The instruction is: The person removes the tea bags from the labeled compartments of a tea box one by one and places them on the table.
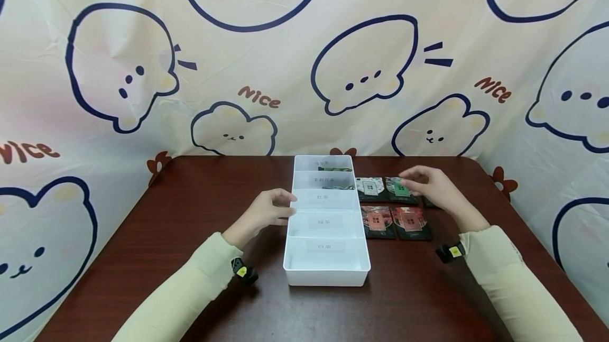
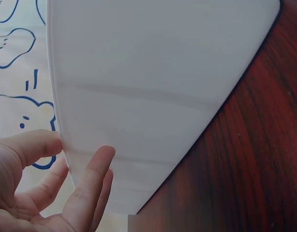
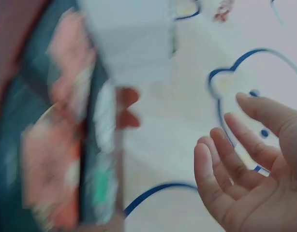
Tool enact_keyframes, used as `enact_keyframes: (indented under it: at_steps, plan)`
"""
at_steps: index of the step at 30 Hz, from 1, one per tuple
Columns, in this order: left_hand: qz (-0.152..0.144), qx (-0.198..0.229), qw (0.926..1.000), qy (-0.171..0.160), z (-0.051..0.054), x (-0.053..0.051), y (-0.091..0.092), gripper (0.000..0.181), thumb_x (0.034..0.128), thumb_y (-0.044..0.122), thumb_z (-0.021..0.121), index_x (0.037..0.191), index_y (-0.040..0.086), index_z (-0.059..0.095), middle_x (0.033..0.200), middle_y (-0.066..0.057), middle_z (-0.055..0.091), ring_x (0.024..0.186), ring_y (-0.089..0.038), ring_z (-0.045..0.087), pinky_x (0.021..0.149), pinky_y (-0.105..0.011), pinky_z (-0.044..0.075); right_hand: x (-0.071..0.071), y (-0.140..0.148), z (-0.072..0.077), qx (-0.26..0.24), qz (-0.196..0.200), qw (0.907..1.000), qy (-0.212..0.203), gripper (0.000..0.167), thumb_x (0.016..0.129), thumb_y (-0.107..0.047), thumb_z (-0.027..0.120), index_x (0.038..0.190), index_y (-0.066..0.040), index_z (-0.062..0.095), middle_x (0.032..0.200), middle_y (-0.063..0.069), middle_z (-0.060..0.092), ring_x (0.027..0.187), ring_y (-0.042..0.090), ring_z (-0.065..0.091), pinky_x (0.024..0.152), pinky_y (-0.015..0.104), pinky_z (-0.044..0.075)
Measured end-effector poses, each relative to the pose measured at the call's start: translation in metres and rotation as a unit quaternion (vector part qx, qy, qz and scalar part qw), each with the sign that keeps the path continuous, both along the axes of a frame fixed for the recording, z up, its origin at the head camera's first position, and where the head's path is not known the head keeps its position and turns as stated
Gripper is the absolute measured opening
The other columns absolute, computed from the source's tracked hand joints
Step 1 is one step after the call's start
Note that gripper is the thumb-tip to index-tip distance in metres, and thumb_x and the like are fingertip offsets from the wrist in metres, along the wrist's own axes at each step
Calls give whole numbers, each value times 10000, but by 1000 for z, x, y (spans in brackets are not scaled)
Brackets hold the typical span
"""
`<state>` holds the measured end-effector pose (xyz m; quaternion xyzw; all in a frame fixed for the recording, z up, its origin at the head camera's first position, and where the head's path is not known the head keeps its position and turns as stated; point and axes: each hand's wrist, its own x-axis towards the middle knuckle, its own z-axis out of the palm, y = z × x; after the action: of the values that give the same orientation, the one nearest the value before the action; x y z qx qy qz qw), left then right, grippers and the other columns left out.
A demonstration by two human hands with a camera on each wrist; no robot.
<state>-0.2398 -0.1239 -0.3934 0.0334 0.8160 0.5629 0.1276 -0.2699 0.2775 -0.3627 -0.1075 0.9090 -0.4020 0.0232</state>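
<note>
A long white divided box (image 1: 328,277) with labelled compartments stands on the table. My left hand (image 1: 264,211) touches its left side, fingers loosely bent; the left wrist view shows this hand (image 2: 76,193) at the box wall (image 2: 139,58). Over a green-and-black packet (image 1: 398,190) hovers my right hand (image 1: 435,190), holding nothing. Relaxed, parted fingers of the right hand (image 3: 250,169) show in the right wrist view, away from the blurred red packet (image 3: 49,164). Beside the box lie a white-patterned packet (image 1: 370,188) and two red ones (image 1: 376,221), (image 1: 411,222).
Green packets (image 1: 334,169) lie in the two far compartments of the box. Another packet (image 1: 428,203) is partly hidden by my right hand. The dark wooden table (image 1: 204,183) ends at a patterned curtain (image 1: 285,67).
</note>
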Motion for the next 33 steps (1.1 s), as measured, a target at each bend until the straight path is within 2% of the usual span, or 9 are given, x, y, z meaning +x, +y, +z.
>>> enact_keyframes:
  at_steps: [2,6,11,17,22,26,28,33]
  plan:
    - [9,-3,10000,-2,0,0,0,291,852,44,712,1131,42,630,1167,-170,599,871,-232,664,793,-430,592,-1,-11,10,-112,186,9996,170,432,940,-425,600,1214,-92,614,1151,138,644,879,178,635,744,271,554]
    - [-4,4,10000,0,-1,0,0,289,851,47,714,1128,42,631,1167,-172,598,867,-230,667,774,-413,598,-4,-32,25,-330,470,9979,296,417,944,-420,595,1221,-108,610,1209,104,631,981,201,621,804,260,533]
    - [-8,-3,10000,-21,-1,-1,0,289,853,63,719,1128,50,632,1169,-167,588,870,-228,666,776,-417,597,-14,-55,31,-681,662,9951,276,424,938,-420,605,1228,-111,599,1239,102,616,1059,235,612,910,375,528]
    - [-5,-15,10000,-38,-1,-2,0,296,852,72,723,1134,51,634,1157,-164,586,875,-227,661,772,-414,598,-27,-75,23,-1425,850,9860,188,403,933,-369,632,1222,-90,605,1251,94,613,1120,223,596,990,452,478]
    - [5,-17,10000,-46,-1,-2,0,291,847,55,723,1125,53,635,1147,-165,590,872,-227,663,753,-389,604,-34,-90,12,-1732,1111,9786,40,403,943,-308,631,1216,-14,590,1265,190,581,1147,289,570,1022,511,447]
    - [35,-43,10000,-52,-3,-3,0,277,847,55,723,1111,64,640,1141,-157,591,875,-227,665,740,-378,606,-39,-98,1,-1656,1303,9775,-126,372,952,-249,623,1210,17,589,1267,228,569,1161,344,553,1008,467,463]
    - [32,-53,10000,-43,-3,-3,0,273,851,56,718,1112,62,638,1139,-158,589,876,-224,665,738,-376,606,-42,-101,-5,-1544,1342,9787,-153,360,950,-234,626,1206,17,599,1253,203,587,1151,334,564,987,426,481]
    - [40,-22,10000,-7,-3,-3,0,280,849,49,718,1117,51,637,1132,-162,590,867,-222,664,743,-381,606,-48,-105,-14,-1213,1367,9828,-254,366,936,-242,647,1202,7,618,1234,155,619,1123,260,589,988,440,485]
